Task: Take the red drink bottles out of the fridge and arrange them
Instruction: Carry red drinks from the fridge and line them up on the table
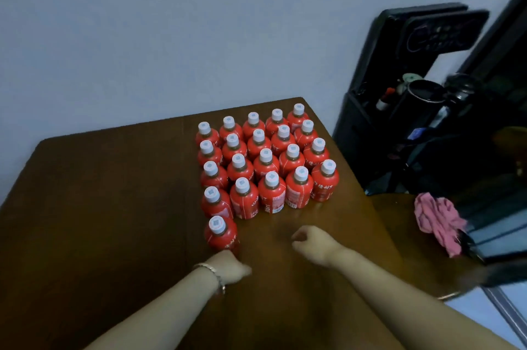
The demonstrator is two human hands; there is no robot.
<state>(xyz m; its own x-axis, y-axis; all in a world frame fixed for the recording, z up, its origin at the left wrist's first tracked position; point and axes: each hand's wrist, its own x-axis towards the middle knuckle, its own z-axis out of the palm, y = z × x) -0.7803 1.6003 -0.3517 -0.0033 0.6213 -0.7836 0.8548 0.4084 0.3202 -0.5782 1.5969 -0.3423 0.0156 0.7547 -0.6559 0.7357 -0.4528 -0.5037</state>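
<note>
Several red drink bottles (268, 161) with white caps stand upright in tight rows on the far right part of the brown table (114, 207). One more red bottle (221, 232) stands alone in front of the left column. My left hand (231, 265), with a bracelet on the wrist, is closed against the near side of this bottle's base; its fingertips are hidden. My right hand (310, 244) hovers to the right of it, in front of the rows, loosely curled and holding nothing.
A black fridge (413, 121) with its door open stands right of the table, dark items on its shelves. A pink cloth (439, 221) lies by the table's right edge. A grey wall runs behind the table.
</note>
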